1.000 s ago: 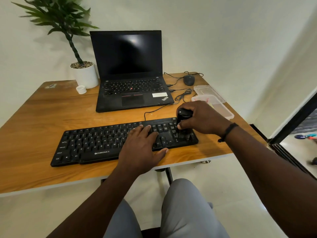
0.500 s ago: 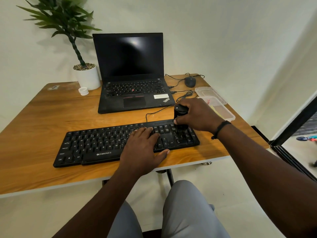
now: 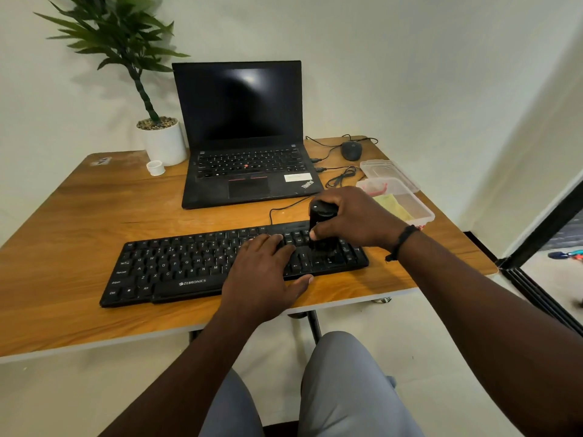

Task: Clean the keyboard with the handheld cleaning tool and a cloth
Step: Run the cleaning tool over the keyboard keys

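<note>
Black keyboard (image 3: 176,272) under flat left hand (image 3: 262,275); right hand (image 3: 356,216), grip around upright black cleaning tool (image 3: 321,222).

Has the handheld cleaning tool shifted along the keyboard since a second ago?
Yes: the cleaning tool has moved left along the keyboard, away from its right end.

An open black laptop (image 3: 244,159) with a dark screen sits at the back of a wooden desk (image 3: 63,222) against a pale wall. To its left stands a green plant (image 3: 120,36) in a white pot (image 3: 164,141), with a small white cap (image 3: 155,168) just in front of the pot. Right of the laptop, a dark mouse (image 3: 351,150) lies near the far edge, its cable (image 3: 342,176) partly coiled. Two clear plastic containers (image 3: 407,197) rest along the desk's right side. Grey trouser legs (image 3: 344,389) fill the foreground below the desk.
</note>
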